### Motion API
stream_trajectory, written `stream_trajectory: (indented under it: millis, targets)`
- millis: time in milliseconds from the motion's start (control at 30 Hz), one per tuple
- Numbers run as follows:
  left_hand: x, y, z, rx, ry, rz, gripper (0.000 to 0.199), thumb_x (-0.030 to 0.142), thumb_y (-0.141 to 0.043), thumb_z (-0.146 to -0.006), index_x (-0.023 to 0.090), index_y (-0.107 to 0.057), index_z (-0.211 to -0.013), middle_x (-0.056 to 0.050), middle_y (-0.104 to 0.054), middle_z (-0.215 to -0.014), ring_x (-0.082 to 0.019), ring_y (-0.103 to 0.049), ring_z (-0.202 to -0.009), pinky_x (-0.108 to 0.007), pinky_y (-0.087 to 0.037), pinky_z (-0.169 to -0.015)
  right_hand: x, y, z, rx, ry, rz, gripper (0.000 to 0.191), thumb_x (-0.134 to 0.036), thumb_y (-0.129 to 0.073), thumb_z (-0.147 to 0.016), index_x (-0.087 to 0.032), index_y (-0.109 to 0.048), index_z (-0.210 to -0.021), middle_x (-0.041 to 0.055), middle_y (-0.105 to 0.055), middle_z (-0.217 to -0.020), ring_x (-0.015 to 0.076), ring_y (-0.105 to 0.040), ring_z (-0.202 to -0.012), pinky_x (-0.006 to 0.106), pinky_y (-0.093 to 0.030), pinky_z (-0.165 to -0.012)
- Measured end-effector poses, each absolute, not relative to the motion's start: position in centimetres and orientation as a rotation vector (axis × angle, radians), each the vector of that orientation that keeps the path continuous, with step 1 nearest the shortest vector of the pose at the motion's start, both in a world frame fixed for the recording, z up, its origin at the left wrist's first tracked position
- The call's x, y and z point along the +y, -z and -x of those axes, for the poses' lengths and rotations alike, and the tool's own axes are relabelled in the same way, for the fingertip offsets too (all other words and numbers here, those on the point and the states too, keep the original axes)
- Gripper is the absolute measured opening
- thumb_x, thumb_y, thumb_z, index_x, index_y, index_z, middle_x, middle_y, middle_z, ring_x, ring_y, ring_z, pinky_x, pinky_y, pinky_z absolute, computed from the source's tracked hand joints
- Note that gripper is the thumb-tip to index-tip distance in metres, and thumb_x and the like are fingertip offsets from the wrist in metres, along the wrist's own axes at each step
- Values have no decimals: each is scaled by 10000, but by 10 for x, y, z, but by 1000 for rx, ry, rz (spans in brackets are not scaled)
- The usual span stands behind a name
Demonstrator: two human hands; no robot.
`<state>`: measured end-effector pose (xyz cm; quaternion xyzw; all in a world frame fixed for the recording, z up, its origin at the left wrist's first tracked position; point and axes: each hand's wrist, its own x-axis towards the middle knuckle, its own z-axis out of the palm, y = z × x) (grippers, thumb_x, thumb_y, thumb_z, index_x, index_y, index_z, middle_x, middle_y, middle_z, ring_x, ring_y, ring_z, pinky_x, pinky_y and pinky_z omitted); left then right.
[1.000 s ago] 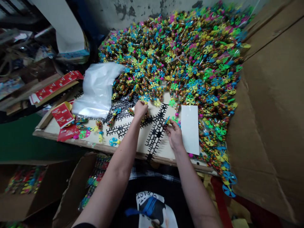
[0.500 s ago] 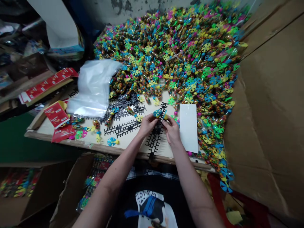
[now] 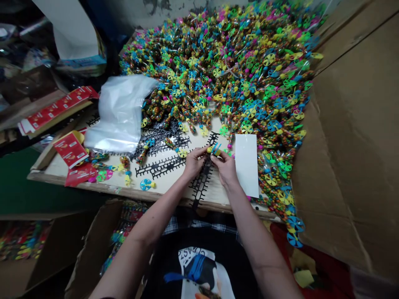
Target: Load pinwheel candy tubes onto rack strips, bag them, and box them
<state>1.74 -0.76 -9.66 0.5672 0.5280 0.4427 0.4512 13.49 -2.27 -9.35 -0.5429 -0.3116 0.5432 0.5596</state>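
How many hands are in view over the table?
2: the left hand and the right hand, close together above the black toothed strips, holding small blue-and-yellow pieces. No other hand shows.

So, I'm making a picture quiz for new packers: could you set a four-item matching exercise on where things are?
Things
1. White card
2. Blue-and-yellow toy pieces
3. Clear plastic bags
4. Long black toothed strip

Places
A. Held by the left hand and the right hand
B. Between the red cards and the heap of bead-filled toys
C. Running beneath both hands
D. Lying just to the right of the right hand

Pairs: 1-D, 2-A, 3-B, 4-C
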Motion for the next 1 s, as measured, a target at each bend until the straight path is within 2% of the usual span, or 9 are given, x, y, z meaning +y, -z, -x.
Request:
stream_trajectory:
  millis: [133, 233, 300, 367, 433, 567, 733, 867, 1000]
  targets:
    - [-8, 95, -13, 1298, -1029, -1559, 381, 83, -564, -765, 225, -689, -1097, -55, -707, -1049, -159, -647, -947, -280, -481, -894, -20, 92, -141, -821, -1296, 1310, 418, -307, -756, -525, -195, -699, -924, 19, -718, -947, 172, -644, -819, 337, -524, -818]
    - [-5, 92, 11, 1342, -949, -1725, 461, 70, -525, -784, 227, -623, -1206, -69, -680, -1134, -171, -627, -1019, -309, -474, -930, -22, 91, -149, -942, -1375, 1323, 481, -307, -755, -541, -209, -690, -1008, 24, -703, -1056, 171, -656, -847, 337, -523, -836]
    - [-1, 90, 39, 1471, -850, -1884, 549, 11, -463, -763, 233, -587, -1250, -71, -659, -1172, -178, -605, -1052, -341, -470, -945, -25, 91, -156, -1051, -1409, 1326, 514, -304, -742, -570, -224, -673, -1072, 28, -681, -1127, 167, -661, -862, 329, -521, -842]
    - [2, 87, 68, 1602, -684, -2084, 595, -38, -416, -720, 241, -621, -1203, -74, -641, -1187, -201, -577, -1092, -387, -461, -960, -27, 91, -165, -1164, -1380, 1361, 512, -293, -714, -607, -233, -660, -1113, 34, -671, -1152, 157, -661, -833, 318, -522, -819]
    - [5, 85, 92, 1671, -494, -2281, 578, -47, -423, -696, 231, -657, -1145, -100, -617, -1206, -247, -539, -1151, -432, -445, -973, -25, 90, -178, -1258, -1275, 1451, 477, -296, -673, -656, -219, -657, -1126, 45, -693, -1086, 149, -649, -768, 318, -523, -782]
    - [13, 87, 111, 1618, -305, -2523, 418, 35, -458, -768, 229, -676, -1067, -133, -611, -1175, -294, -484, -1217, -465, -427, -980, 5, 78, -212, -1361, -799, 1724, 375, -260, -567, -746, -165, -671, -1093, 85, -697, -1017, 173, -629, -746, 352, -512, -781]
    - [28, 83, 109, 1530, -454, -2476, 283, 92, -438, -783, 208, -664, -907, -120, -657, -1030, -274, -554, -1080, -447, -439, -935, 60, 50, -247, -1579, -244, 2041, 402, -63, -450, -749, -119, -690, -1066, 145, -673, -1060, 245, -602, -1007, 367, -433, -931]
    - [15, 67, 98, 1547, -879, -2072, 199, 169, -433, -779, 212, -615, -848, -85, -653, -963, -227, -582, -960, -379, -452, -890, 81, 33, -257, -1748, -195, 2379, 412, -29, -470, -726, -170, -720, -1021, 141, -677, -1072, 270, -624, -957, 362, -466, -815]
    - [-27, 57, 66, 1467, -940, -1493, 124, 329, -513, -751, 219, -555, -791, -11, -586, -709, -159, -535, -655, -273, -457, -643, 80, 23, -263, -1862, -221, 2579, 325, -76, -569, -682, -223, -748, -910, 107, -710, -990, 255, -644, -883, 332, -468, -718]
